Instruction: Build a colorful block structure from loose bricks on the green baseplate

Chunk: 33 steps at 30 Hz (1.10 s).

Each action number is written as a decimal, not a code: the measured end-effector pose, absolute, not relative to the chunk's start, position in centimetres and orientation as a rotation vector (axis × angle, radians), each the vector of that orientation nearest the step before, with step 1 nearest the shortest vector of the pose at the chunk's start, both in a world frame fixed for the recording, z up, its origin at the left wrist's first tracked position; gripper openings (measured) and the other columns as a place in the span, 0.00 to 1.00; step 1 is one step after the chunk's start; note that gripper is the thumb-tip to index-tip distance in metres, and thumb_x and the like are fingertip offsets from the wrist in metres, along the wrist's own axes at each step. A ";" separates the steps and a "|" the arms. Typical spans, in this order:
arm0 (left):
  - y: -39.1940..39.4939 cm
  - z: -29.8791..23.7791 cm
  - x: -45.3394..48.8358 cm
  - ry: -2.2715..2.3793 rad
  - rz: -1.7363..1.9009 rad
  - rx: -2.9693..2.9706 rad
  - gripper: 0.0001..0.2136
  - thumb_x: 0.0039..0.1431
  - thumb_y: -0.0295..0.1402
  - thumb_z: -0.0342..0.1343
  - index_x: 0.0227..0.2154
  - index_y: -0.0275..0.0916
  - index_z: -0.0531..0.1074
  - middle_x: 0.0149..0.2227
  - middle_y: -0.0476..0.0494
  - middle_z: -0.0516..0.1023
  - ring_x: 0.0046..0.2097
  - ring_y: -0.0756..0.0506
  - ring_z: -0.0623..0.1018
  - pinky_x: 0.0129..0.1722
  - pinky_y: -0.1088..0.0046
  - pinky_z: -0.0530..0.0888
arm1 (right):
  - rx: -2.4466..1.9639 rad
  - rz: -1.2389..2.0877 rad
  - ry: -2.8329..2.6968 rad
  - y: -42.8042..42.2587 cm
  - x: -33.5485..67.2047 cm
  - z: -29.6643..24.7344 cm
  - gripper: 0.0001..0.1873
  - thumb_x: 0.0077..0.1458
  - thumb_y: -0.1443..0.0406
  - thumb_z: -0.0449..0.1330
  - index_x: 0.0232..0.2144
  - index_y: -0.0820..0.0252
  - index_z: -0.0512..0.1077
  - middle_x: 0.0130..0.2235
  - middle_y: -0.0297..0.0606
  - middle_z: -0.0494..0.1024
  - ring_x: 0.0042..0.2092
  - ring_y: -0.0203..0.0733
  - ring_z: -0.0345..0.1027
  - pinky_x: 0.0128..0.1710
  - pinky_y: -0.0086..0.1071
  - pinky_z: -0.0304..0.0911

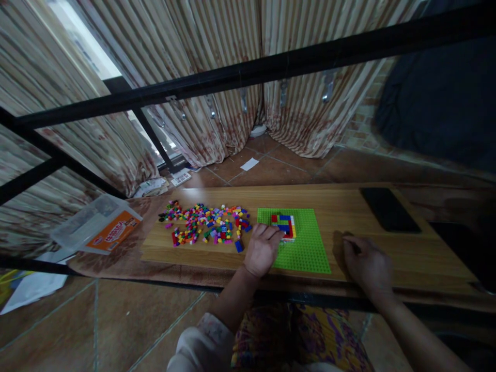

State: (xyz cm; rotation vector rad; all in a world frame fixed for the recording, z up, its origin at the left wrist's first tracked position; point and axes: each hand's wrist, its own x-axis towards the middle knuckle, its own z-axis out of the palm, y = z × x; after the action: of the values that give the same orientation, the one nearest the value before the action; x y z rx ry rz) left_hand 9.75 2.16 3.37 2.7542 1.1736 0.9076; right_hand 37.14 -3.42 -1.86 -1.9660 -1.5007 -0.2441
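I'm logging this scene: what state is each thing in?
Left hand: fingers at the brick build
Right hand: loosely curled
Brick build: standing on green baseplate
Green baseplate: flat, partly covered
Loose bricks: scattered on wooden board
Plastic box: lid hard to tell
Black slab: lying flat
Curtains: hanging in folds

The baseplate point(304, 256) is lime green, the bricks point(223, 230) multicoloured, the curtains point(217, 41) striped, seemingly beige
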 end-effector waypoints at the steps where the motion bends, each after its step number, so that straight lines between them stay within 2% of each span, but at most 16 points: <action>1: 2.1 3.4 9.7 1.154 0.900 2.770 0.12 0.61 0.24 0.48 0.43 0.39 0.74 0.43 0.43 0.78 0.44 0.44 0.72 0.46 0.64 0.69 | -1.961 -0.242 -1.501 -3.4 37.1 -1.8 0.16 0.57 0.57 0.52 0.33 0.59 0.76 0.35 0.42 0.78 0.32 0.42 0.69 0.30 0.32 0.59; 5: 2.2 3.4 9.8 1.116 0.933 2.737 0.12 0.61 0.23 0.48 0.42 0.40 0.75 0.41 0.43 0.79 0.43 0.45 0.73 0.46 0.63 0.69 | -1.948 -0.232 -1.494 -3.4 37.0 -1.7 0.17 0.57 0.57 0.51 0.33 0.60 0.76 0.35 0.43 0.78 0.32 0.42 0.69 0.30 0.32 0.59; 10: 3.1 3.6 10.4 1.119 1.053 2.588 0.10 0.63 0.28 0.49 0.41 0.42 0.75 0.38 0.46 0.80 0.42 0.46 0.74 0.50 0.61 0.67 | -1.960 -0.223 -1.497 -3.3 37.1 -1.7 0.17 0.57 0.57 0.51 0.33 0.61 0.76 0.35 0.44 0.78 0.31 0.42 0.69 0.30 0.33 0.59; 20: 3.6 3.1 11.2 1.146 0.983 2.521 0.13 0.63 0.31 0.49 0.49 0.42 0.69 0.37 0.47 0.79 0.41 0.47 0.75 0.56 0.59 0.66 | -1.956 -0.237 -1.511 -3.4 37.2 -2.0 0.16 0.57 0.58 0.52 0.33 0.60 0.76 0.35 0.43 0.78 0.32 0.42 0.70 0.29 0.32 0.59; 27: 4.0 3.9 11.2 1.117 0.845 2.661 0.16 0.63 0.28 0.48 0.53 0.38 0.65 0.40 0.42 0.78 0.43 0.45 0.75 0.52 0.62 0.70 | -1.957 -0.247 -1.484 -3.3 37.0 -1.6 0.18 0.58 0.57 0.51 0.33 0.61 0.77 0.34 0.44 0.78 0.31 0.42 0.69 0.30 0.32 0.59; 33: 4.1 4.8 11.4 1.102 0.722 2.771 0.19 0.60 0.23 0.48 0.54 0.36 0.64 0.40 0.42 0.78 0.44 0.44 0.74 0.56 0.61 0.67 | -1.981 -0.216 -1.488 -3.4 36.9 -1.4 0.18 0.58 0.57 0.51 0.33 0.61 0.77 0.35 0.44 0.78 0.31 0.42 0.69 0.30 0.33 0.59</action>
State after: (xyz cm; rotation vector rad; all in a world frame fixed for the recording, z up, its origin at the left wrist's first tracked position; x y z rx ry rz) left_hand 11.36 4.13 4.76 2.7709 1.1018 0.7220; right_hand 36.91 -3.39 -1.41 -1.9810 -1.4882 -0.2155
